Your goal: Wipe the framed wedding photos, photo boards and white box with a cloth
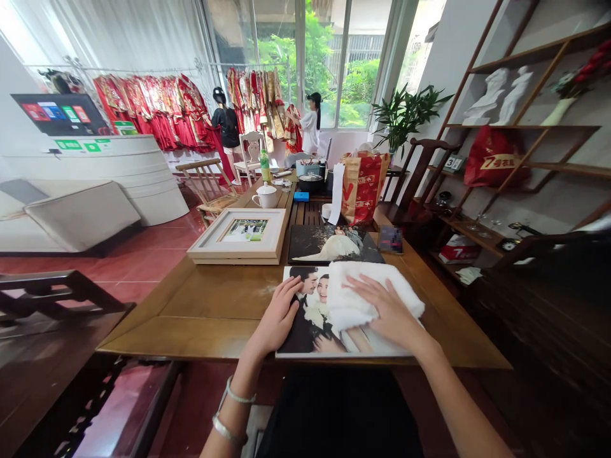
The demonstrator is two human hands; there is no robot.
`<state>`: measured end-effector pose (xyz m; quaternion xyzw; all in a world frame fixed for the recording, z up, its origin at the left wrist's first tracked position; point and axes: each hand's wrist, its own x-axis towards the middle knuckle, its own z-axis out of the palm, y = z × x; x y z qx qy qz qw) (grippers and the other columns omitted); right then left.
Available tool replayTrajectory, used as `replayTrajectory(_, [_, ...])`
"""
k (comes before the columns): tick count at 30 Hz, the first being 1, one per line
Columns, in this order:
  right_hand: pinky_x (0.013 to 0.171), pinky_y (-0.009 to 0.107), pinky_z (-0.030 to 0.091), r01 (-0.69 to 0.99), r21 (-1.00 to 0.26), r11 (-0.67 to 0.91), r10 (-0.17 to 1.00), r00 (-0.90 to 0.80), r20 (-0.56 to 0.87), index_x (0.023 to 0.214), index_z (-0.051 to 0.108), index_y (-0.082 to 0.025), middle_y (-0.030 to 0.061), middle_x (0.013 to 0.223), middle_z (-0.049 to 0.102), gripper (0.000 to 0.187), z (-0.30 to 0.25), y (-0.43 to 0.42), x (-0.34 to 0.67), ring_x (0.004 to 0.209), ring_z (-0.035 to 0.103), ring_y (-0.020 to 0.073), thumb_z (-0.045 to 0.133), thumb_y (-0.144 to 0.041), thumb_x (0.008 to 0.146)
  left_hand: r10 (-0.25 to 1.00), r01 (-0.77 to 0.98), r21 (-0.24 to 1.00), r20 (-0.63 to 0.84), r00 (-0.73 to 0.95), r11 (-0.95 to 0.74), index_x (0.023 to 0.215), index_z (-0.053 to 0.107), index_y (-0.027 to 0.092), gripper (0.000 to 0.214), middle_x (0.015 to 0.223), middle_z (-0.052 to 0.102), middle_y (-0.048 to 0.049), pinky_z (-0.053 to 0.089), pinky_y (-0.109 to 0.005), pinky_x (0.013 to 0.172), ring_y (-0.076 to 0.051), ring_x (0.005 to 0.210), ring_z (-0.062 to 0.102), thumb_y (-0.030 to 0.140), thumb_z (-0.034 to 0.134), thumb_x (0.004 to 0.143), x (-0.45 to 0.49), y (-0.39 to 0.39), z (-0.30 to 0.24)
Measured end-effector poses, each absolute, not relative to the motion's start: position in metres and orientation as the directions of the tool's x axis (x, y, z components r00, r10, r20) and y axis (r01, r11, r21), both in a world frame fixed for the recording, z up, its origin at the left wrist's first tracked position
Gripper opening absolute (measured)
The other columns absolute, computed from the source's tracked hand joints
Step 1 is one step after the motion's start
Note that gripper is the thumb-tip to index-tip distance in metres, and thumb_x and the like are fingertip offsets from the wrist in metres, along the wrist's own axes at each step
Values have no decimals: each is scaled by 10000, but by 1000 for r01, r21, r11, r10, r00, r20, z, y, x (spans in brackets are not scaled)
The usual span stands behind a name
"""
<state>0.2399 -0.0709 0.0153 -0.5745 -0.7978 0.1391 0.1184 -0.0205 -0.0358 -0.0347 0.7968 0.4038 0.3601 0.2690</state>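
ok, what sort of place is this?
Likely a wedding photo studio or costume shop: hanging red-and-gold garments, plus a couple's portrait and a framed photo on the table.

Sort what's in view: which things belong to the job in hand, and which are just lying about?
Job in hand:
large couple photo, left hand resting on it
white cloth, under the right hand, on the photo

Apparently just lying about:
framed picture
dark photo panel
lidded white mug
blue box
paper bag

Red garments (157,108) (perhaps embroidered), plant (405,113).
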Motion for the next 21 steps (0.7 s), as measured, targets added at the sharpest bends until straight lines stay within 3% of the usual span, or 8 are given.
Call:
replayTrajectory(4, [1087, 660, 40, 903, -358, 237, 969, -247, 19, 1366, 460, -283, -13, 1499, 347, 788, 15, -56, 224, 1410, 206, 265, 419, -60, 611, 835, 455, 714, 355, 420, -532, 1325, 469, 190, 397, 1459, 402, -99, 197, -479, 1162, -215, 1386, 271, 229, 358, 946, -21, -36, -34])
replayTrajectory(9, [1104, 612, -91, 812, -358, 461, 871, -492, 6, 1411, 372, -348, -89, 1533, 241, 997, 19, -123, 189, 1437, 105, 222, 396, -16, 471, 833, 453, 712, 365, 416, -538, 1321, 475, 201, 398, 1457, 405, -100, 210, -497, 1155, -222, 1391, 263, 209, 361, 940, -21, -35, -37])
replayTrajectory(12, [1125, 582, -73, 729, -434, 530, 787, -613, -70, 1420, 350, -362, -92, 1532, 236, 1041, 24, -151, 199, 1438, 105, 213, 393, -34, 433, 828, 441, 714, 370, 422, -544, 1322, 478, 211, 396, 1464, 398, -98, 213, -505, 1152, -231, 1393, 265, 220, 363, 943, -21, -35, -37])
replayTrajectory(16, [1132, 575, -16, 781, -447, 437, 853, -517, -70, 1375, 427, -375, -81, 1503, 319, 946, 24, -125, 240, 1424, 180, 202, 388, -30, 495, 833, 451, 714, 358, 421, -535, 1337, 469, 205, 404, 1472, 390, -96, 193, -505, 1159, -229, 1399, 251, 237, 360, 949, -21, -34, -37])
replayTrajectory(21, [1102, 633, 7, 822, -434, 369, 898, -436, -63, 1363, 467, -284, -12, 1504, 330, 858, 24, -54, 255, 1419, 191, 254, 414, -51, 539, 826, 449, 708, 363, 432, -546, 1347, 463, 233, 409, 1473, 394, -74, 190, -510, 1159, -230, 1393, 262, 242, 362, 951, -22, -34, -37])
